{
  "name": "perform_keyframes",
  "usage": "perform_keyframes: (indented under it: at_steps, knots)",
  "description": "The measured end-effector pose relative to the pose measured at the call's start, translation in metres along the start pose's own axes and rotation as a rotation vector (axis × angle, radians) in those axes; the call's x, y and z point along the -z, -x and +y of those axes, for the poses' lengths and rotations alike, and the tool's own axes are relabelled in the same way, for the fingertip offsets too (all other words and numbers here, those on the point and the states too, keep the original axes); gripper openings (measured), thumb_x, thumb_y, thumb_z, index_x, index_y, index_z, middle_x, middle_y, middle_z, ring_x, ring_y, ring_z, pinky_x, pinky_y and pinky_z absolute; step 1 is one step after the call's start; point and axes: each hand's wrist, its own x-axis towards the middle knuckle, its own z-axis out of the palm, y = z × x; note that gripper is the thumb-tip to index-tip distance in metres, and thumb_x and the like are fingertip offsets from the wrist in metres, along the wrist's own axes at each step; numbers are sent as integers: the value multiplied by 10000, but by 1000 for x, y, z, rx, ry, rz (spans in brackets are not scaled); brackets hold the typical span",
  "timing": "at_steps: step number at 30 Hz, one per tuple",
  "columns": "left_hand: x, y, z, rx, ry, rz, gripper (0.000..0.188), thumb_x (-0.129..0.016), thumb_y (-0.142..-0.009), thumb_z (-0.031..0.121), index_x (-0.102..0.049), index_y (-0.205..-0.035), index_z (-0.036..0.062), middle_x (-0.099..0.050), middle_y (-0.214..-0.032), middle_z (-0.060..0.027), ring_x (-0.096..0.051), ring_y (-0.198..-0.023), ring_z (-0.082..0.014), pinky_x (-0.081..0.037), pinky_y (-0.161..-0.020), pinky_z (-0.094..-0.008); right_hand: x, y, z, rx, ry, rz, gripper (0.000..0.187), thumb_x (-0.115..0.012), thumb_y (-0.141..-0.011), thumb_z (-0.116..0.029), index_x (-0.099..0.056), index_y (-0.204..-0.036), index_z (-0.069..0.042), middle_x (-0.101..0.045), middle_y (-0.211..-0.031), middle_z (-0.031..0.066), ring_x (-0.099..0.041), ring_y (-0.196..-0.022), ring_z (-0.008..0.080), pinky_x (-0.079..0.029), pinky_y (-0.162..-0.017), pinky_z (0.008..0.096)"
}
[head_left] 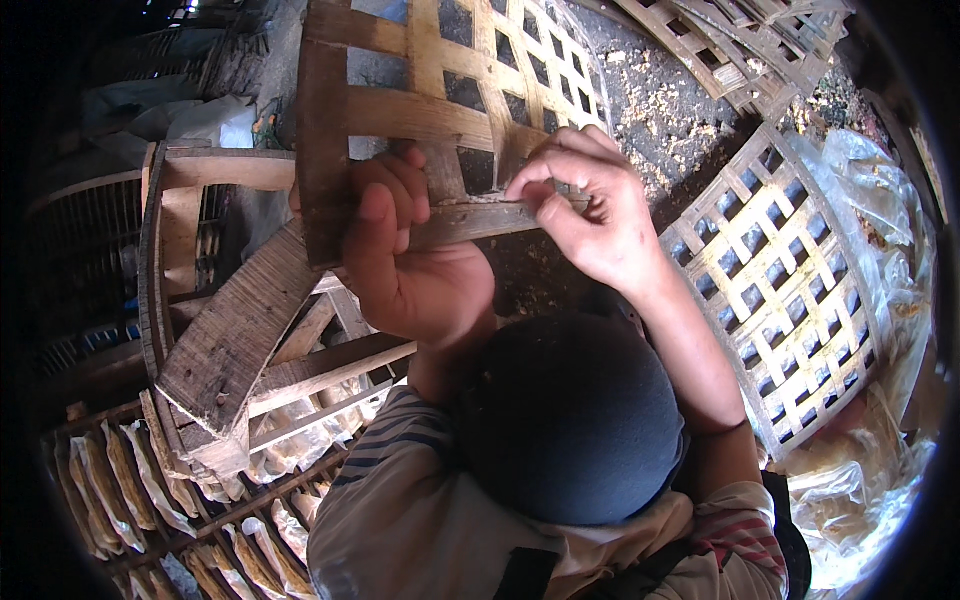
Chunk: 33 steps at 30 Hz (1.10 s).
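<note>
Left hand is closed on the lower edge of a woven bamboo lattice panel, thumb laid up along the dark wide strip at the panel's left side and fingers curled over the front. Right hand pinches the same bottom slat just beside it, fingertips pressed together on the thin edge. Held up in front of the person, the panel is made of flat, pale brown strips crossed at right angles, leaving square openings through which the grey ground shows; its left border strip is broader and darker than the rest, and the bottom slat looks rough and splintery. A second lattice panel of lighter strips lies to the right on clear plastic sheeting. At the left stands a wooden frame of weathered boards.
</note>
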Motion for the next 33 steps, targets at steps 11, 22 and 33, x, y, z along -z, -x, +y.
perform_keyframes:
  at_steps: [11, 22, 33]
  knots:
    - [3, 1, -2, -12, -57, 27, 226, -512, -953, 169, -421, -748, 141, -366, -732, 14, -464, -866, -154, -361, -1029, -381, -11, 1, -10, -321, -664, -205, 166, -615, -1000, -65, -713, -1112, 10, -714, -1059, 11, -591, -1028, 63, -465, -901, 231]
    - [-2, 4, -6, -57, -9, 80, 351, -535, -851, 19, -411, -1177, -17, -499, -801, -39, -455, -767, -105, -429, -976, -295, -13, -15, -13, -305, -482, -115, 239, -771, -916, -176, -732, -1102, -32, -720, -1024, 46, -645, -900, 101, -526, -811, 271]
    - [9, 2, -8, -31, -43, 51, 126, -516, -959, 150, -502, -865, 67, -393, -774, -9, -499, -953, -198, -392, -1036, -404, -8, -31, -11, -140, -73, -150, 102, -747, -845, -52, -751, -945, -68, -714, -917, 111, -694, -853, 275, -541, -790, 364]
